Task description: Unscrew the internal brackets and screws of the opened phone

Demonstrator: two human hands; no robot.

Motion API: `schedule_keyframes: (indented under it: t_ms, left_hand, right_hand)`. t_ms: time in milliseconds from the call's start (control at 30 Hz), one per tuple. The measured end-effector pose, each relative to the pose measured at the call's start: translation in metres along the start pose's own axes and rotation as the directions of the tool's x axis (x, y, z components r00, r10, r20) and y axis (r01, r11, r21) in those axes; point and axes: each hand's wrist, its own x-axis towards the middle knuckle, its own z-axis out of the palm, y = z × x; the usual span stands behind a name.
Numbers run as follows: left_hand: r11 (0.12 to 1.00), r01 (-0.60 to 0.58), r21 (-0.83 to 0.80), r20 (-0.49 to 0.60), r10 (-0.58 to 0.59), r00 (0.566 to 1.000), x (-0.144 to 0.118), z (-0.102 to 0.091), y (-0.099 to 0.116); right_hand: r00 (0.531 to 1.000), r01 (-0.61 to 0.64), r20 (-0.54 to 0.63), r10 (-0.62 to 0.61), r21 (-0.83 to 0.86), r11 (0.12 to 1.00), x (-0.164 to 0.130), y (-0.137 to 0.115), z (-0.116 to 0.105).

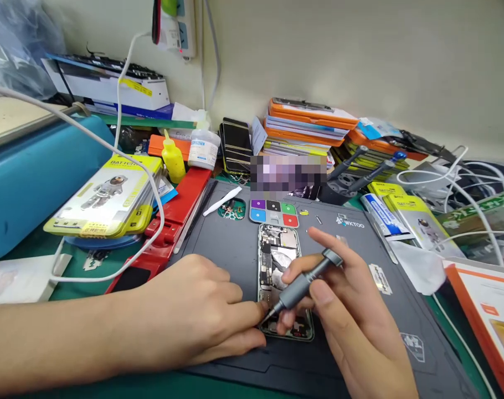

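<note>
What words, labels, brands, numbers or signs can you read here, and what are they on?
"BATTERY": yellow box on the left, its last letters close to a white cable.
"BATTERY", blurred: yellow boxes on the right.
"WKTOO": dark mat; first letter uncertain.
Too small or blurred to read: white tub, blue-and-white box, coloured squares, orange-edged box.

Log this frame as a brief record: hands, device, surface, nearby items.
Left hand: fingertips at phone's lower-left edge
Right hand: holds grey screwdriver, tip near same edge
Phone: opened, internals exposed
Surface: dark mat
Beyond phone: panel of coloured squares, white tool
Left of mat: yellow bottle
</note>
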Motion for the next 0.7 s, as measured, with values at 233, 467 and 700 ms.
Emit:
schedule_keyframes:
  t_ms: [233,467,700]
  left_hand:
    - [0.999,-0.028,-0.019,-0.024,0.028,0.999,-0.0022,-0.0021,-0.0009]
    - [0.999,-0.031,-0.017,-0.033,0.030,0.999,-0.0001,-0.0040,-0.0016]
    - [0.999,-0.036,-0.025,-0.045,0.035,0.998,0.0017,-0.0075,-0.0010]
  right_hand:
    - [1.000,0.024,0.009,-0.023,-0.043,0.999,0.0012,0.0056,0.0007]
    - [0.999,0.042,0.002,-0.042,-0.054,0.998,0.0013,0.0049,-0.0019]
    - [1.000,0.023,-0.002,-0.024,-0.082,0.996,0.0006,0.0052,-0.0016]
